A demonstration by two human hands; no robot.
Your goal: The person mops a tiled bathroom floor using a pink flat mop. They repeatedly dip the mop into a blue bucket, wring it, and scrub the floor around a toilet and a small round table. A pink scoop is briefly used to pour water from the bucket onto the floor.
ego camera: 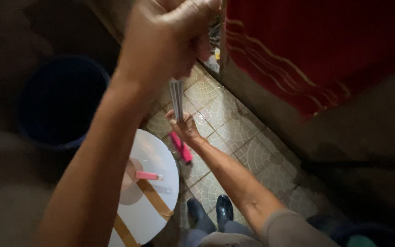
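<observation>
Above the tiled floor (pixel 234 132), the left hand (pixel 163 39) was closed on the top of a thin grey rod bundle (pixel 177 98); the right hand (pixel 186 128) clasped its pink-handled (pixel 181 148) lower end. It looked stiff, light, best gripped at both ends.

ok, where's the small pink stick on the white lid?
Head view, lower left of centre: the small pink stick lies on the round white lid, beside the dark blue bucket.
</observation>
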